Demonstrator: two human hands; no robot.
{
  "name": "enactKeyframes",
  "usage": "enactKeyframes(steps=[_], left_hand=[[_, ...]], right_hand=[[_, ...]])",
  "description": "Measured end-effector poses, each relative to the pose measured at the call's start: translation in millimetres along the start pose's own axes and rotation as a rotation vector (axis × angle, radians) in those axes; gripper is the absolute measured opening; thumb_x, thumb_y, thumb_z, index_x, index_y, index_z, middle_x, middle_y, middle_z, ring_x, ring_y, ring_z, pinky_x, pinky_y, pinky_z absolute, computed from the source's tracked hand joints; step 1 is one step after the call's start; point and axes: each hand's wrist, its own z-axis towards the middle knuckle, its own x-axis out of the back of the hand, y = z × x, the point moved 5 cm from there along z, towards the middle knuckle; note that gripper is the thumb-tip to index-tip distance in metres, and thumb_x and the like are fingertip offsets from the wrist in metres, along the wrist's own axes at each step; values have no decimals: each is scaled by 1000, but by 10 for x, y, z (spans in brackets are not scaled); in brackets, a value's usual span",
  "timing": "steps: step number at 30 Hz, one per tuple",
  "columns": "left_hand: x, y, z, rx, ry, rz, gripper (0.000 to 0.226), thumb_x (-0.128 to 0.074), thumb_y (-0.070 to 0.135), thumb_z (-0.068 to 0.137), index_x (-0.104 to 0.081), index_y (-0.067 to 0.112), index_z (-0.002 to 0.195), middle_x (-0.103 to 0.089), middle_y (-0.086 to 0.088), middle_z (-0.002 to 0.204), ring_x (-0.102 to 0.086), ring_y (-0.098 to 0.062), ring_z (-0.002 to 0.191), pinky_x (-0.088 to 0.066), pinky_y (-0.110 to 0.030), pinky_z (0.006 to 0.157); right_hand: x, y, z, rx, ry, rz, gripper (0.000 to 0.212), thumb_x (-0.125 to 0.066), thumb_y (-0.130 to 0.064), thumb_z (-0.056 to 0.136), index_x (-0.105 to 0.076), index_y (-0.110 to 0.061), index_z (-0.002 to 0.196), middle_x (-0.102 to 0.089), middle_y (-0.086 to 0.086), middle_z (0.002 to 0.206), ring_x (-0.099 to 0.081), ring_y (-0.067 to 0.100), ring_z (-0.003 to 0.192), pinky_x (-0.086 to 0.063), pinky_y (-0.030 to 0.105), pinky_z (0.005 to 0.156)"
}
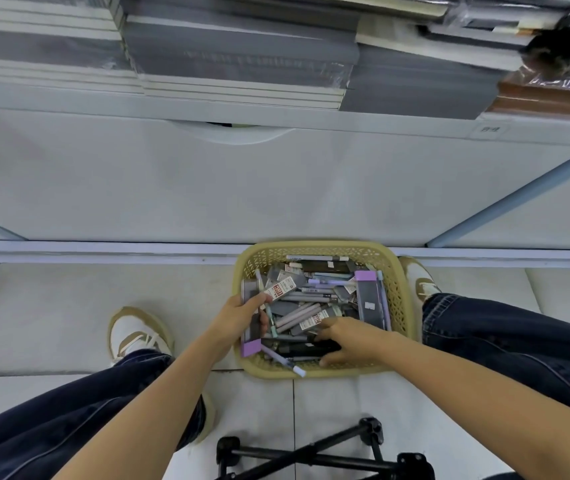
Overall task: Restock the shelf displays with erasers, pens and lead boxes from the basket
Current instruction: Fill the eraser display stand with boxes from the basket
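Reaching into the yellow basket (pixel 321 245) on the floor with both hands, we are at the picking stage: stock is being gathered and nothing has gone up to the displays yet, as far as this view lets us judge. Our left hand (pixel 238 318) sits at the basket's left edge, fingers curled round a pale green pen (pixel 271 322), with the thumb pressed by a red-and-white labelled pack (pixel 281 288); what else is in that grip we cannot make out. Our right hand (pixel 352 337) lies over the near side of the heap, fingers bent down onto dark pens (pixel 311 348) and thumb low near the rim, but whether it has closed on one we cannot tell

The basket is well filled: grey and lilac pens, a grey box with a purple end (pixel 368 299) along the right wall, and a lilac pen (pixel 280 360) poking over the near rim. It stands against the base of the white shelf unit (pixel 276 188), between our shoes, with stacked notebooks (pixel 242 64) on the ledge above

Next, we think, each hand needs a firm hold on items of one kind before lifting clear of the tangle, then a rise to whichever display matches; none shows here, so we must look up first
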Motion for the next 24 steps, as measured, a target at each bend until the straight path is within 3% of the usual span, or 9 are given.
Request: enactKeyframes(steps=[6,9,12,14,16,18,20,22,24], left_hand=[[30,32,-13,-9,53,48,21,-52,23,98,-64,5,101,-62,-3,62,-62,-16,59,-56,-25,58],[34,131,-60,-29,140,-136,17,-55,14,96,-61,3,85,-56,-4,54,-59,-18,50,-53,-25,49],[-123,352,-170,-116,79,-283,19,-69,21,87,-63,3,85,-60,-9,67,-58,-18,53,-45,-23,44],[-336,598,-306,-232,-11,-324,35,-75,25,78,-67,1,102,-71,-15,91,-66,-24,70,-50,-31,60],[-489,856,-460,-351,3,-405,30,-75,21,77,-72,5,102,-70,-23,103,-65,-33,84,-51,-42,76],[-530,1081,-595,-429,92,-475,8,-73,16,80,-77,10,83,-72,-20,91,-68,-29,74,-56,-37,67],[-520,1296,-758,-485,122,-524,10,-71,11,83,-77,10,74,-74,-14,80,-70,-21,64,-56,-27,57],[-467,1527,-975,-563,133,-534,14,-69,11,85,-76,11,73,-73,-7,72,-68,-16,57,-53,-23,50],[-353,1766,-1226,-651,189,-556,10,-66,10,88,-71,10,80,-73,-3,69,-66,-15,54,-49,-19,43]], right_hand=[[250,-19,-26,27,102,84,22,-55,-28,96,-63,-9,106,-62,10,102,-60,25,90,-49,40,80],[594,14,-210,24,158,398,16,-54,-30,98,-62,-17,99,-62,4,91,-60,21,78,-48,32,69],[1051,-138,-390,72,287,863,25,-56,-21,98,-62,0,110,-65,8,96,-63,17,80,-51,29,69],[1323,-304,-480,142,378,1015,27,-56,-16,97,-62,5,114,-65,18,102,-59,18,84,-52,27,68],[1525,-482,-551,191,420,1065,28,-58,-13,96,-62,4,118,-65,21,103,-57,16,80,-51,22,63],[1745,-608,-660,207,483,1081,27,-61,-11,94,-63,4,116,-64,15,91,-58,8,66,-50,19,58],[2000,-705,-823,251,536,1055,20,-62,-9,92,-65,2,108,-63,4,79,-57,3,59,-50,18,58],[2255,-819,-1034,319,544,998,8,-59,-7,94,-67,-9,95,-63,-8,69,-56,1,58,-49,17,58],[2509,-934,-1280,378,573,946,12,-58,-8,95,-65,-15,88,-62,-7,69,-55,5,60,-49,20,58]])
